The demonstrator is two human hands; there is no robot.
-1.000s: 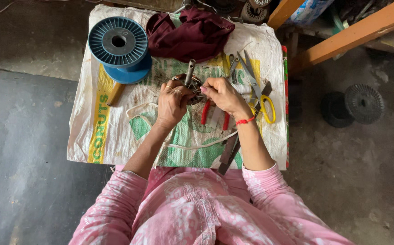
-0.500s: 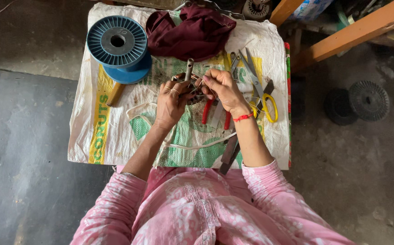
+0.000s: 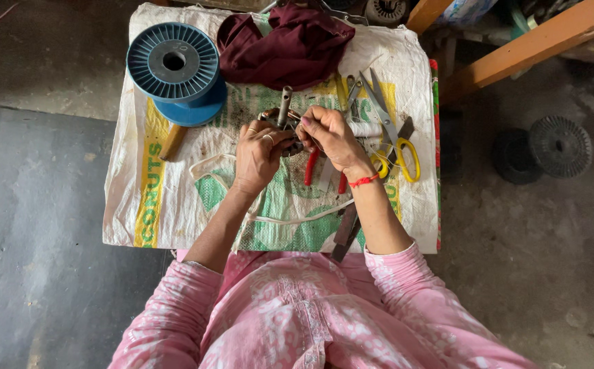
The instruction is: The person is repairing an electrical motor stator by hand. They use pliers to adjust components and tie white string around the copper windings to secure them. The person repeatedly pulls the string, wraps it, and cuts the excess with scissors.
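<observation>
My left hand [image 3: 259, 152] grips a small round metal motor part [image 3: 285, 121] with a grey shaft sticking up from it. My right hand [image 3: 331, 135] is closed on the same part from the right side, fingers pinched at its top edge. Both hands hover over a white woven sack [image 3: 167, 198] spread on a low table. Red-handled pliers [image 3: 312, 166] lie just beneath my right hand. Scissors with yellow handles [image 3: 396, 140] lie to the right of it.
A large blue spool [image 3: 175, 68] stands at the sack's back left, with a wooden handle [image 3: 172, 141] beside it. A maroon cloth [image 3: 290, 44] is bunched at the back. A flat metal file [image 3: 344, 230] lies near the front edge. Dark round parts [image 3: 559, 145] sit on the floor, right.
My hands stay on the motor part with only small finger shifts; the right fingers have moved slightly over its top.
</observation>
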